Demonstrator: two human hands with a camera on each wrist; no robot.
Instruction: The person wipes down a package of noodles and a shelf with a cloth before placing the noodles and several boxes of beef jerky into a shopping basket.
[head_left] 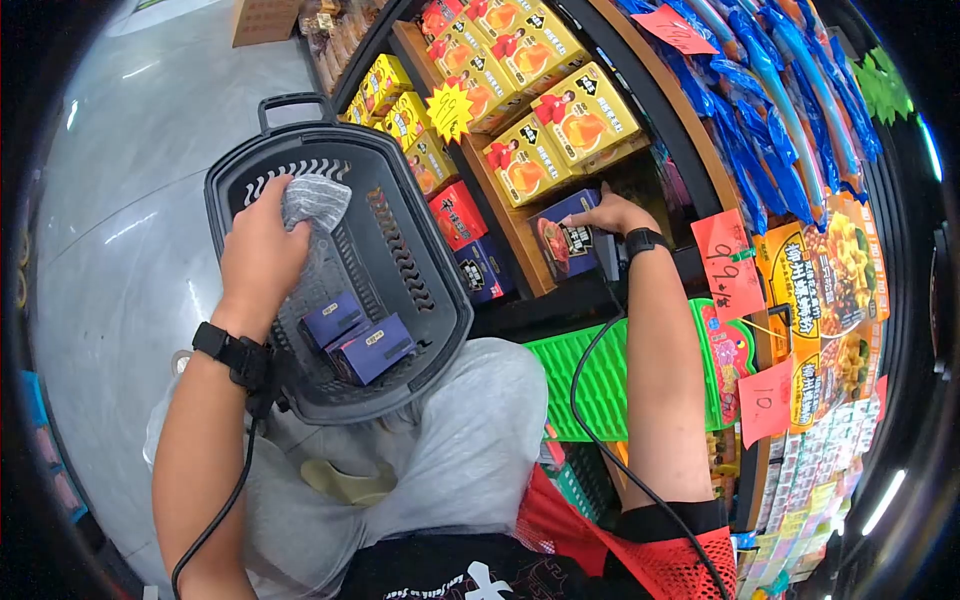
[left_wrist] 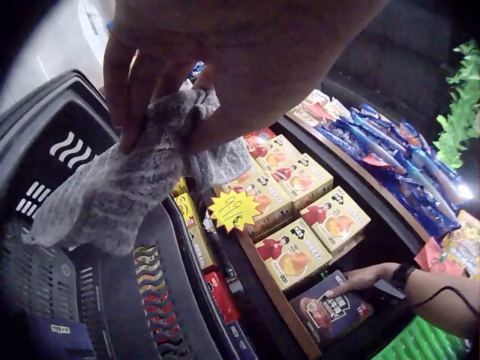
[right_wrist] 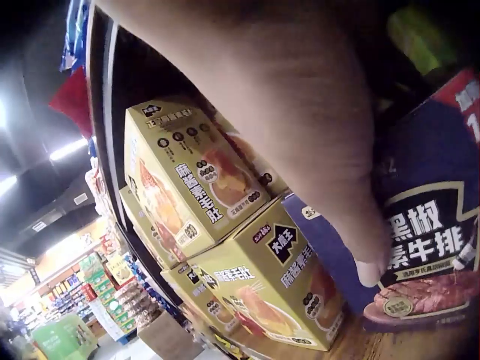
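Note:
My left hand (head_left: 262, 248) grips a grey cloth (head_left: 316, 203) over the far end of a dark plastic basket (head_left: 420, 290) on my lap. In the left wrist view the left hand (left_wrist: 161, 90) bunches the cloth (left_wrist: 105, 199) between thumb and fingers. Two dark blue boxes (head_left: 358, 338) lie in the basket. My right hand (head_left: 603, 214) reaches to the shelf, fingers laid straight on a dark blue steak-picture box (head_left: 566, 243) standing there. The right wrist view shows a fingertip (right_wrist: 367, 270) on that box's face (right_wrist: 439, 225).
Yellow boxes (head_left: 560, 125) fill the wooden shelf (head_left: 510, 225) above and beside the blue box. Red and blue boxes (head_left: 468, 240) stand lower down. Blue packets (head_left: 790, 90) and price tags (head_left: 728, 262) hang to the right. A green mat (head_left: 600, 375) lies below. Grey floor (head_left: 120, 220) spreads on the left.

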